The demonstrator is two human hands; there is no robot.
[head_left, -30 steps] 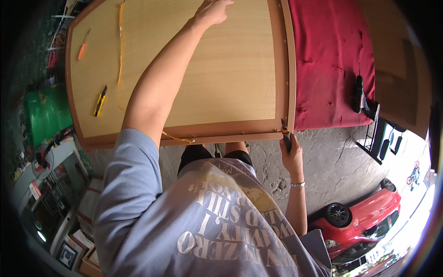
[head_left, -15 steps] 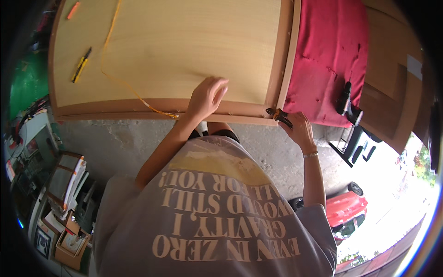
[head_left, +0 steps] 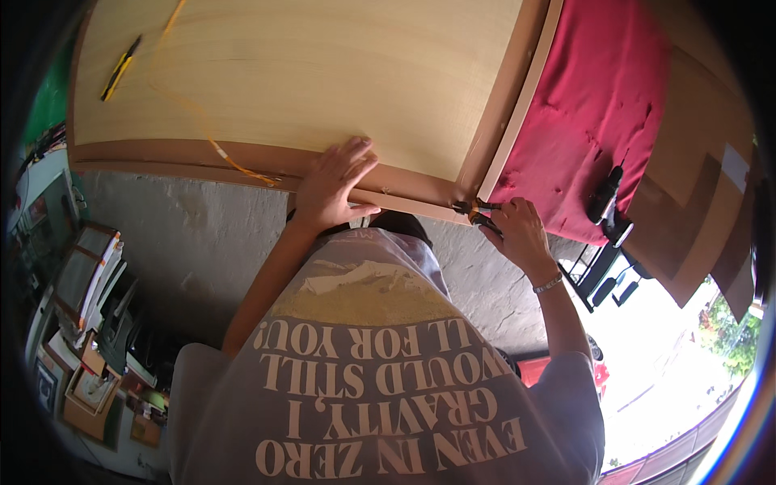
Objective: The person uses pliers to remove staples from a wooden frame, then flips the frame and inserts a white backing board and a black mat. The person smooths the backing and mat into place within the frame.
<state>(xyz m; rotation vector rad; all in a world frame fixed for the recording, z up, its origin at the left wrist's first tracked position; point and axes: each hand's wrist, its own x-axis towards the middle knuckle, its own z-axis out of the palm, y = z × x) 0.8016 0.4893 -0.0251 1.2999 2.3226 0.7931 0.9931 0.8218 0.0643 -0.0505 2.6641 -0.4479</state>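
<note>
My right hand (head_left: 520, 236) is closed round the black and orange handles of a pair of pliers (head_left: 477, 212). The pliers' jaws meet the wooden frame (head_left: 420, 187) close to its near right corner; what they bite on is too small to make out. My left hand (head_left: 333, 187) rests on the frame's near edge, fingers spread and thumb along the outer rail, holding nothing. Inside the frame lies a pale wooden panel (head_left: 323, 73). A thin yellow-orange cord (head_left: 212, 139) runs over the panel to the near rail, left of my left hand.
A yellow and black cutter-like tool (head_left: 121, 68) lies on the panel at the left. On the red cloth (head_left: 590, 105) to the right lies a black power drill (head_left: 610, 198). Brown boards (head_left: 703, 186) stand farther right. Stacked picture frames (head_left: 85, 275) fill the lower left.
My left hand has come down onto the frame's near edge and spread its fingers. The pliers have shifted slightly, their handles now spread apart. The whole view has tilted a little.
</note>
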